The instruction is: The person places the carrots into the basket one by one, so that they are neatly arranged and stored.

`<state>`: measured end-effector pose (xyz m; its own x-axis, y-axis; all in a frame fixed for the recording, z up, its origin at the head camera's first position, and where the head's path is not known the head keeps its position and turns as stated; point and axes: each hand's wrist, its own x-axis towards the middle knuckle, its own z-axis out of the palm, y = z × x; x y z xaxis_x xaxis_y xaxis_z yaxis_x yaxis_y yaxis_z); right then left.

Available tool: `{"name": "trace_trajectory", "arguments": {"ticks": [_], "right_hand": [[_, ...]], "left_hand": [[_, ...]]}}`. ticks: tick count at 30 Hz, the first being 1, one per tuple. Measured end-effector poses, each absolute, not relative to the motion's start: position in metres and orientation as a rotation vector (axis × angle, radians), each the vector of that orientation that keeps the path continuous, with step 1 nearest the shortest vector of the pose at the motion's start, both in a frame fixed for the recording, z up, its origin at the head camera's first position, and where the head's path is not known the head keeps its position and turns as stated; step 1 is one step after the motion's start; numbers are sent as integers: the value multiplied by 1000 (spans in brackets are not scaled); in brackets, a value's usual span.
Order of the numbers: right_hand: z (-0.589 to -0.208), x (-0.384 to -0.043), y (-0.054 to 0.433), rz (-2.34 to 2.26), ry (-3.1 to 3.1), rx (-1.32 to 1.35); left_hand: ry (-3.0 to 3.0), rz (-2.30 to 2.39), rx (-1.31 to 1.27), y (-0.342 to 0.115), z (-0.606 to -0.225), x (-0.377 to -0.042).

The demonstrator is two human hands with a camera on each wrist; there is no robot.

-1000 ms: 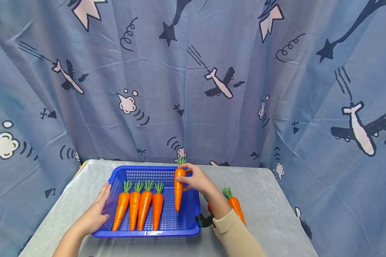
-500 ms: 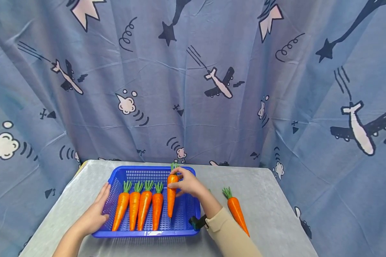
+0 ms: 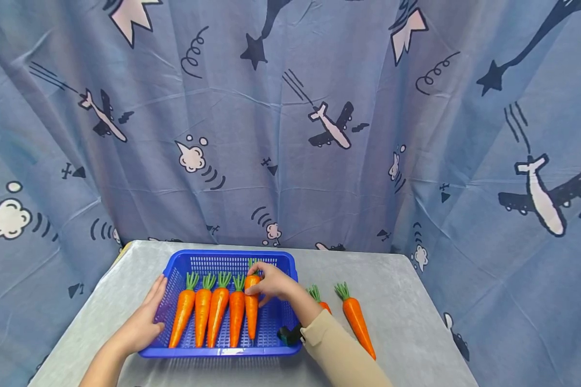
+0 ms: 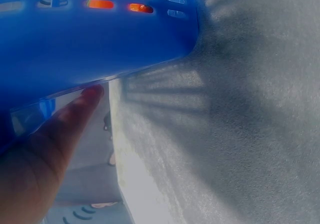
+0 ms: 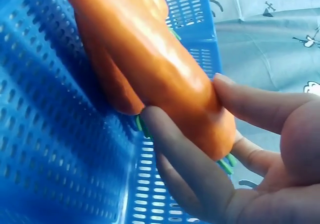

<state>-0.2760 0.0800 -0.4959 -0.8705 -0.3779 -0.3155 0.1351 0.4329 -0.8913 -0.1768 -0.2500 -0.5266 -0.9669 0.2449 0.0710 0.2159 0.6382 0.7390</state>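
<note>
A blue plastic basket point(image 3: 218, 352) holds several orange carrots with green tops, lying side by side in its left part. My left hand point(image 3: 140, 325) rests along the basket's left side, fingers straight. In the left wrist view one digit point(image 4: 75, 116) touches the basket's rim. My right hand point(image 3: 273, 285) pinches one carrot point(image 3: 252, 320) near its thick top end, thumb and fingers on opposite sides. This carrot hangs inside the basket, tip toward the front, close beside the rightmost carrot point(image 3: 237, 317) of the row. Its green top is partly hidden behind the fingers.
On the grey table point(image 3: 406, 322) right of the basket lies one carrot point(image 3: 359, 325). Another carrot point(image 3: 325, 306) beside it is mostly hidden behind the right forearm. A blue patterned curtain point(image 3: 290, 161) hangs behind the table.
My right hand has moved left and toward the front, lowering the carrot from the basket's back right to beside the row. The left hand stays in place.
</note>
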Motion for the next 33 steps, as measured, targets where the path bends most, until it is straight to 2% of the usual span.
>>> {"name": "trace_trajectory", "arguments": {"ticks": [13, 33], "right_hand": [[-510, -273, 68, -1268, 2236, -111], [-503, -269, 64, -1068, 2342, -101]], "left_hand": [[2813, 1234, 383, -251, -527, -179], [2818, 1209, 376, -250, -526, -178]]}}
